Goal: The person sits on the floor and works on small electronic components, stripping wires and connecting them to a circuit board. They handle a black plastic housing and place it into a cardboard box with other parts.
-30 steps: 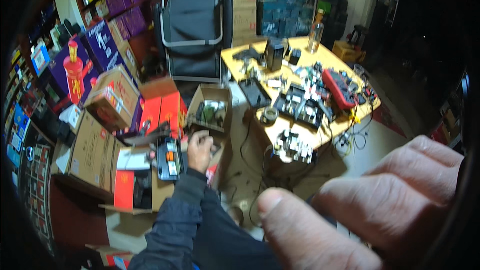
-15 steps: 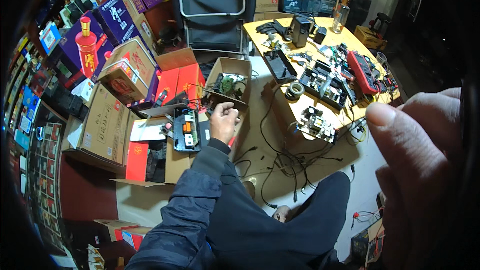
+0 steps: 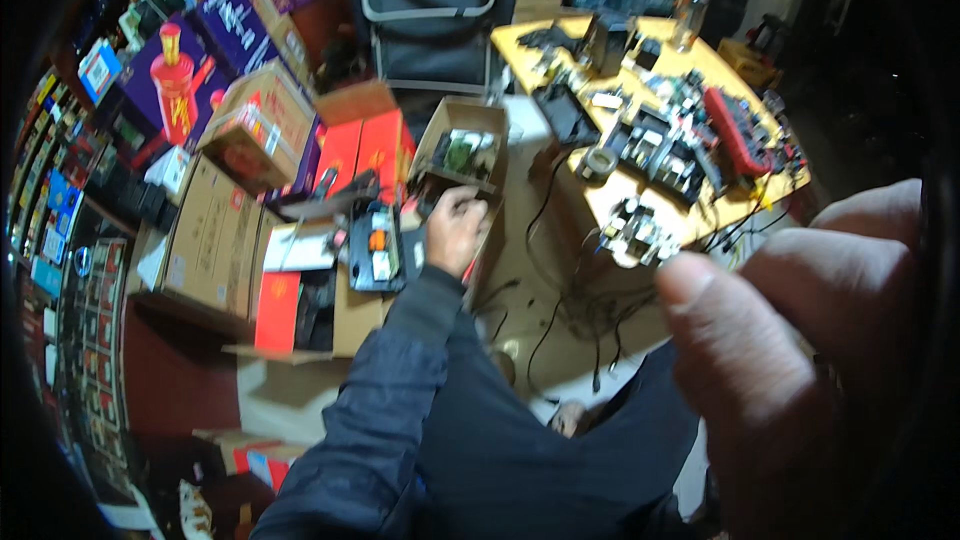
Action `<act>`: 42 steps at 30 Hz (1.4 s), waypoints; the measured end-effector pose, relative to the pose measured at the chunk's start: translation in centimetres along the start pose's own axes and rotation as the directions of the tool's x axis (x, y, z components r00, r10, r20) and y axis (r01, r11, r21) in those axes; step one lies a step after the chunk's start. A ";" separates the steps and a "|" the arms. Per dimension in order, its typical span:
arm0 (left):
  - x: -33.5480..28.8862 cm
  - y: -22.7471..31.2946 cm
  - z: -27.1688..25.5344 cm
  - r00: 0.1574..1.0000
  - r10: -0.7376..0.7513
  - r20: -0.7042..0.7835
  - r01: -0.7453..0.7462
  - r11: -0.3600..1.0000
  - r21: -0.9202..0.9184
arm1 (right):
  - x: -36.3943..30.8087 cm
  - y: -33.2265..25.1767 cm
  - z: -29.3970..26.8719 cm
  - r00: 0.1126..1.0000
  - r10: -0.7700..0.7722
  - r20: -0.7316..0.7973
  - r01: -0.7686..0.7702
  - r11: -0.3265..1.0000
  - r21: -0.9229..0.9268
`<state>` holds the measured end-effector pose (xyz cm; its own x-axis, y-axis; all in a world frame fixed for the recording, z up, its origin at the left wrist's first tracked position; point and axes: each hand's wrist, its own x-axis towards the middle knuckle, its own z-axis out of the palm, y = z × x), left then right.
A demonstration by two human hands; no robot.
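Black casing [image 3: 364,258], seemingly opened but unemptied, lies at nine o'clock from half-curled left hand [image 3: 456,232]; right hand [image 3: 785,365] part-closed, both hands' hold unclear.

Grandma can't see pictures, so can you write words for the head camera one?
Seen from above, a person's left hand is near an open cardboard box, while their blurry right hand looms close to the camera. Electronic parts and a red device crowd a yellow table.
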<state>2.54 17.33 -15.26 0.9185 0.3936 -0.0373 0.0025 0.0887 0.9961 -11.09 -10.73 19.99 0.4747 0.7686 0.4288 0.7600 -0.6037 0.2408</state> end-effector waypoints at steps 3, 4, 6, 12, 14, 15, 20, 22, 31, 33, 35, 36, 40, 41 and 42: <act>-0.4 -0.2 0.9 0.984 0.096 0.149 -0.082 0.991 -0.103 | -0.5 -1.4 0.7 0.999 0.020 0.030 -0.021 0.999 0.046; -0.7 -0.3 1.4 0.984 0.052 0.170 -0.045 0.998 -0.047 | -0.7 -1.7 0.9 0.998 0.032 0.054 -0.036 0.997 0.074; -1.6 -0.5 2.1 0.976 0.103 0.192 -0.134 0.979 0.153 | -1.3 -2.1 1.6 0.993 0.035 0.111 -0.048 0.992 0.113; -5.2 -1.2 4.5 0.913 0.108 0.394 -0.295 0.843 0.451 | -3.9 -0.8 8.2 0.983 0.044 0.178 -0.079 0.977 0.196; -6.4 -1.5 5.4 0.883 0.087 0.462 -0.327 0.820 0.471 | -5.5 -1.3 11.8 0.979 0.151 0.139 -0.193 0.905 0.379; -7.0 -1.8 5.9 0.869 0.050 0.493 -0.319 0.818 0.479 | -6.3 -1.7 13.2 0.971 0.176 0.163 -0.230 0.878 0.419; -9.2 -3.5 7.9 0.729 -0.059 0.682 -0.383 0.790 0.479 | -9.8 -3.6 21.1 0.857 0.382 0.344 -0.514 0.624 0.588; -9.2 -4.0 8.2 0.670 -0.129 0.731 -0.398 0.769 0.500 | -11.1 -3.9 24.1 0.775 0.454 0.439 -0.630 0.513 0.582; -8.0 -5.0 8.3 0.632 -0.214 0.745 -0.408 0.725 0.555 | -16.9 -5.5 33.5 0.602 0.484 0.635 -0.790 0.248 0.561; -7.0 -5.8 7.5 0.701 -0.311 0.642 -0.332 0.654 0.680 | -17.7 -6.2 35.1 0.603 0.471 0.644 -0.793 0.263 0.550; -4.7 -6.8 6.2 0.825 -0.323 0.464 -0.260 0.512 0.819 | -18.8 -7.0 36.5 0.588 0.455 0.669 -0.805 0.242 0.542; -3.5 -7.4 5.2 0.916 -0.212 0.341 -0.205 0.484 0.851 | -19.3 -7.4 37.2 0.580 0.447 0.681 -0.810 0.224 0.542; 0.9 -9.7 1.6 0.979 -0.191 0.078 0.088 0.729 0.679 | -21.4 -9.2 39.7 0.525 0.411 0.745 -0.845 0.148 0.514; 1.3 -10.3 1.1 0.987 -0.158 -0.025 0.123 0.655 0.746 | -22.0 -9.6 40.1 0.515 0.411 0.752 -0.851 0.141 0.506; 1.8 -10.9 0.4 0.988 -0.128 -0.091 0.154 0.674 0.722 | -22.6 -9.7 40.6 0.517 0.397 0.758 -0.847 0.112 0.519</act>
<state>4.36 16.74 -26.20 0.8709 0.4605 -0.1716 0.4285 -0.5405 0.7240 -11.19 -13.65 -27.44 0.8840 0.3178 -0.3428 -0.0869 -0.6088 -0.7886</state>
